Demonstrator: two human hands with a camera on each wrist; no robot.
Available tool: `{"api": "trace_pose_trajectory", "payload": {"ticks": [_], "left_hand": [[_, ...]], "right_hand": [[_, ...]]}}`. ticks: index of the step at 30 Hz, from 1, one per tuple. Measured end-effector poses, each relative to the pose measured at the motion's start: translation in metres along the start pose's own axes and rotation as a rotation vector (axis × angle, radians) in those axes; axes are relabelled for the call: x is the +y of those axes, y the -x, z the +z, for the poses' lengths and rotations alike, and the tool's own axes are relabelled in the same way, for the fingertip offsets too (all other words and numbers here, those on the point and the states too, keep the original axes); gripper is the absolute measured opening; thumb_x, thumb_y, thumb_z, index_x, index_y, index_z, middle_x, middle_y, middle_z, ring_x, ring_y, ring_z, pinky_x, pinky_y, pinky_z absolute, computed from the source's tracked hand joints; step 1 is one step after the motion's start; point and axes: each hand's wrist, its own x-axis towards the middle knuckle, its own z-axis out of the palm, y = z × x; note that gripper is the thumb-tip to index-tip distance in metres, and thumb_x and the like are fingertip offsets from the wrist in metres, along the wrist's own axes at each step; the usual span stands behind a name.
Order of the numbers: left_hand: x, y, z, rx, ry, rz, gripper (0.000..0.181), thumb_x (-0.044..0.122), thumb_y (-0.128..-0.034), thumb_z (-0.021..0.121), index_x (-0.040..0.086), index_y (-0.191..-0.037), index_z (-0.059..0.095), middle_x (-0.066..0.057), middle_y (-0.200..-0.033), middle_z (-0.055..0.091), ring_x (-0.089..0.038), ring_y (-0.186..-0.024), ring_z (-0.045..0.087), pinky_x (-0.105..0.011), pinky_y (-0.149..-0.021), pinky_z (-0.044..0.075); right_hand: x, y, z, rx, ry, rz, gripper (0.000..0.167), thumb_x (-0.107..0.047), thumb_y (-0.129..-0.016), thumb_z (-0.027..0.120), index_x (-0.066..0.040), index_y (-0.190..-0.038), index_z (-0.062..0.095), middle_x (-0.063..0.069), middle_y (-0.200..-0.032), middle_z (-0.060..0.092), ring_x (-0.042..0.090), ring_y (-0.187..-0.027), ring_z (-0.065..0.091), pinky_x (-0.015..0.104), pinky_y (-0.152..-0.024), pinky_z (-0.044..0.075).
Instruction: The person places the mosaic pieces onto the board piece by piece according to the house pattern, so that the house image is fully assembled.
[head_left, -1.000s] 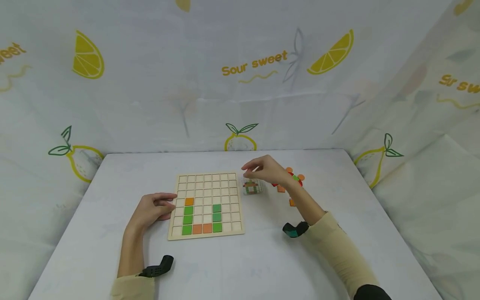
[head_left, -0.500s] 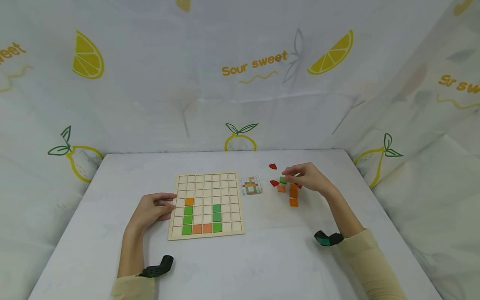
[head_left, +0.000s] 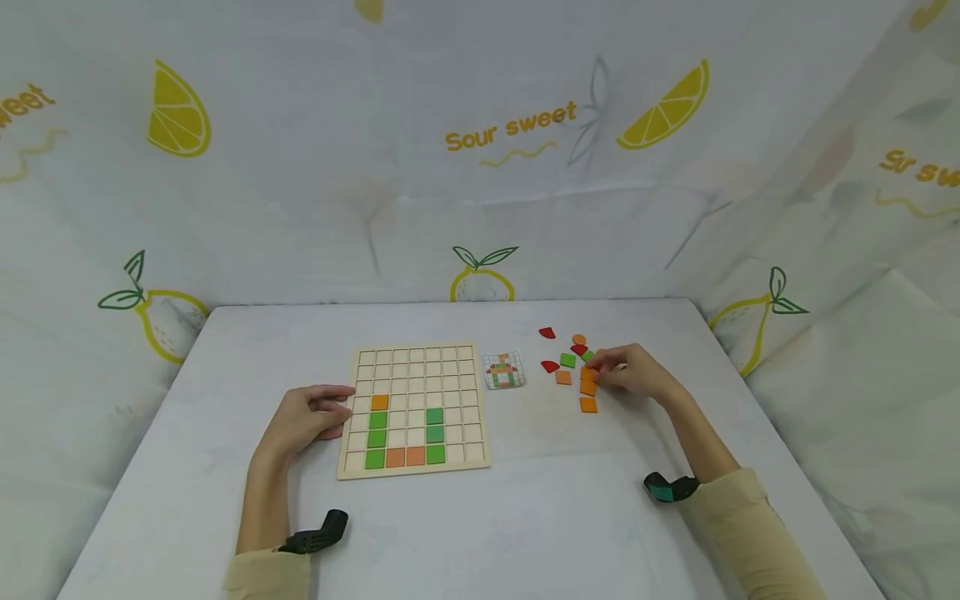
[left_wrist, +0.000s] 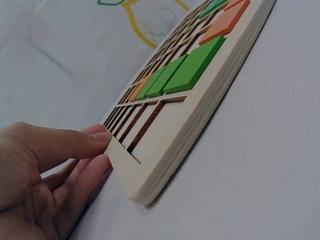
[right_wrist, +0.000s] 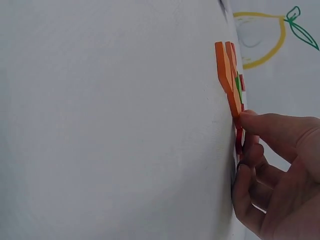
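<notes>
At the left, the left grip (head_left: 299, 415) has its fingers loosely bent and rests against the near side of the board (head_left: 408, 385), thumb tip touching the rim. The board lies flat on the counter (head_left: 420, 542), just right of that grip. In its 2nd column from the grip, an orange square (head_left: 380, 402) sits above 3 green squares (head_left: 377, 439). Right of the lowest, 2 pale orange squares (head_left: 395, 458) lie side by side, then another green column (head_left: 435, 434) of 3.

Farther right, between board and right grip (head_left: 633, 371), lies the printed card (head_left: 503, 370). Then, left of the right grip, come 2 red pieces (head_left: 550, 366), a peach square (head_left: 563, 377) and a green tile (head_left: 567, 360); beyond its fingertips lies an orange disc (head_left: 579, 339). The right grip's fingers are bent and its thumb touches the loose orange tiles (head_left: 588, 405); whether it pinches any, I cannot tell.
</notes>
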Motion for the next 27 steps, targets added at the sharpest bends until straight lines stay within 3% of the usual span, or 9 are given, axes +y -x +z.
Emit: {"api": "trace_pose_trajectory", "payload": {"ticks": [3, 10, 27], "left_hand": [[0.0, 0.0005, 0.0001, 0.002, 0.003, -0.001, 0.048, 0.011, -0.0966, 0.08, 0.004, -0.143, 0.068, -0.006, -0.105, 0.072, -0.012, -0.089, 0.07, -0.023, -0.073, 0.066], [0.0004, 0.0017, -0.0001, 0.006, -0.004, 0.0, 0.047, 0.011, -0.0967, 0.08, 0.004, -0.142, 0.069, -0.007, -0.106, 0.071, -0.013, -0.089, 0.07, -0.023, -0.074, 0.066], [0.0007, 0.0019, 0.0001, 0.005, -0.005, 0.009, 0.048, 0.011, -0.0965, 0.079, 0.004, -0.143, 0.068, -0.007, -0.105, 0.07, -0.013, -0.089, 0.07, -0.023, -0.074, 0.066]], "right_hand": [[0.0023, 0.0002, 0.0005, 0.017, -0.009, -0.017, 0.019, -0.006, -0.097, 0.076, 0.003, -0.113, 0.079, 0.022, -0.115, 0.069, 0.019, -0.092, 0.054, 0.02, -0.064, 0.044], [0.0021, -0.001, 0.0027, 0.001, -0.037, 0.009, 0.03, -0.009, -0.09, 0.086, 0.005, -0.115, 0.077, 0.008, -0.085, 0.061, 0.016, -0.083, 0.052, 0.022, -0.064, 0.039], [0.0042, -0.0019, 0.0039, 0.026, 0.028, 0.024, 0.029, -0.013, -0.089, 0.088, 0.004, -0.11, 0.079, 0.002, -0.081, 0.053, 0.017, -0.078, 0.049, 0.022, -0.059, 0.037]]}}
